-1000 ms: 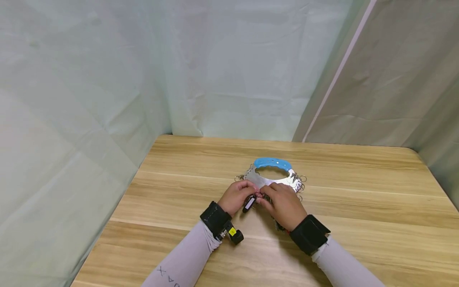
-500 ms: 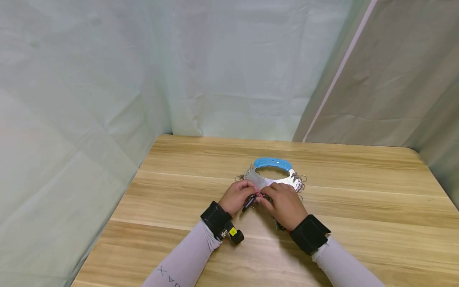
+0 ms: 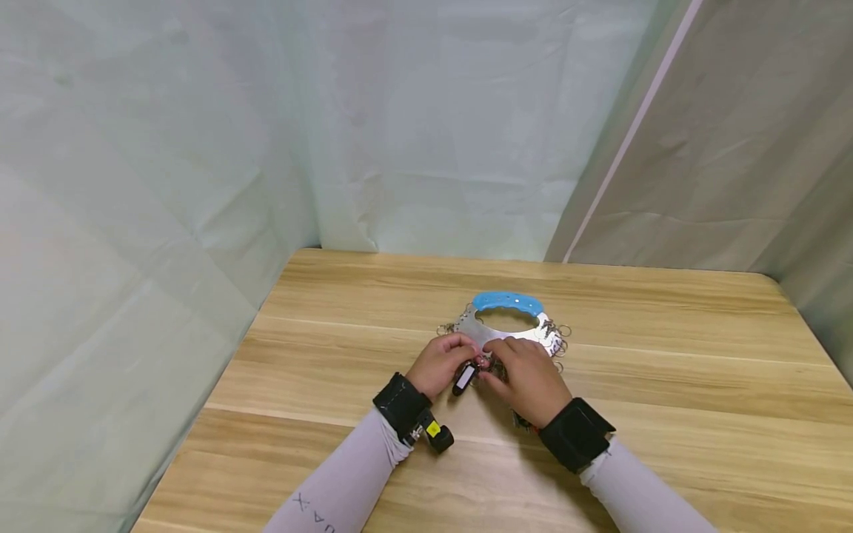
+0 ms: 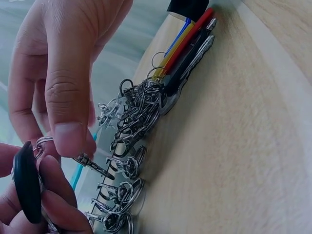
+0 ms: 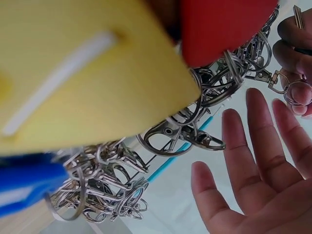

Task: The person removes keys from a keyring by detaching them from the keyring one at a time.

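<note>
My left hand (image 3: 436,370) pinches a key ring (image 4: 45,140) that carries a black fob (image 3: 465,378) with a white label. A swivel clasp (image 5: 261,75) joins this ring to the cluster on a metal plate, seen in the right wrist view. The plate (image 3: 492,339) has a blue handle (image 3: 508,300) on its far side and many clasps and rings along its edge. My right hand (image 3: 529,374) is close beside the left one, thumb and index finger apart; in the right wrist view its fingers are spread and straight, just short of the held ring.
Below my right hand hang a yellow tag (image 5: 97,73), a red tag (image 5: 219,29) and a blue tag (image 5: 29,180), with several keys (image 4: 192,63) nearby. Loose rings (image 3: 563,331) stick out at the plate's right edge. A curtain (image 3: 433,148) borders the wooden table (image 3: 320,355).
The black fob turned edge-on half a second ago; now its white label faces up again. My right thumb and index finger have parted from the ring. The plate has stayed in place.
</note>
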Tool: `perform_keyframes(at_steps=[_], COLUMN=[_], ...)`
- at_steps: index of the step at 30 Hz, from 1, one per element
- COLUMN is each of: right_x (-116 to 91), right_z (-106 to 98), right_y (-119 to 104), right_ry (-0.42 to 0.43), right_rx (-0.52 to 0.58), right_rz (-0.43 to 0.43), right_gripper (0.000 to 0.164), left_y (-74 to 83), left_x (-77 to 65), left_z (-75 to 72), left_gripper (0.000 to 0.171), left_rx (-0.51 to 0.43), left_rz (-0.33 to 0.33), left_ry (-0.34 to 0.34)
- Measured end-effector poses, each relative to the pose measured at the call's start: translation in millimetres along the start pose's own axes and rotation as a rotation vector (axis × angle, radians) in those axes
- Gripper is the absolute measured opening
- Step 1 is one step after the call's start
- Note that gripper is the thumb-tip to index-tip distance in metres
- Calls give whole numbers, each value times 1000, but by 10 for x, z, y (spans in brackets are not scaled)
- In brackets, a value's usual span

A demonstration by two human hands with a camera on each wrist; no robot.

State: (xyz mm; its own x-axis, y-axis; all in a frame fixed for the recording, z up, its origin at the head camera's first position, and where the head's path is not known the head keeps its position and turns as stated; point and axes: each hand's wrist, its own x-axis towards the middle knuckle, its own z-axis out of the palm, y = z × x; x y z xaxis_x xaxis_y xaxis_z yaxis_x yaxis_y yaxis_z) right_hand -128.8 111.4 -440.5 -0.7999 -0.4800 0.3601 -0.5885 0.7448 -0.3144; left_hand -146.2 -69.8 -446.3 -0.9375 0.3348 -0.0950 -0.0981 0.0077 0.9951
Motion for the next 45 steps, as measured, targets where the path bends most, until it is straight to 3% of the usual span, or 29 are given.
perform_keyframes(at_steps=[9, 31, 41, 45], right_x=[4, 7, 4, 2], right_z=[0, -6, -3, -11], right_y=[4, 1, -1, -8], right_ry=[24, 14, 14, 12], right_rx=[1, 2, -7, -15], right_rz=[-34, -34, -32, -29], right_gripper=[32, 24, 20, 19], left_y=[-6, -6, 285, 317], left_x=[-6, 0, -146, -163], left_z=[-5, -25, 32, 37], left_gripper=[15, 18, 19, 20], left_rx=[57, 46, 83, 95], left_rz=[-4, -18, 5, 9], left_ry=[38, 11, 1, -10])
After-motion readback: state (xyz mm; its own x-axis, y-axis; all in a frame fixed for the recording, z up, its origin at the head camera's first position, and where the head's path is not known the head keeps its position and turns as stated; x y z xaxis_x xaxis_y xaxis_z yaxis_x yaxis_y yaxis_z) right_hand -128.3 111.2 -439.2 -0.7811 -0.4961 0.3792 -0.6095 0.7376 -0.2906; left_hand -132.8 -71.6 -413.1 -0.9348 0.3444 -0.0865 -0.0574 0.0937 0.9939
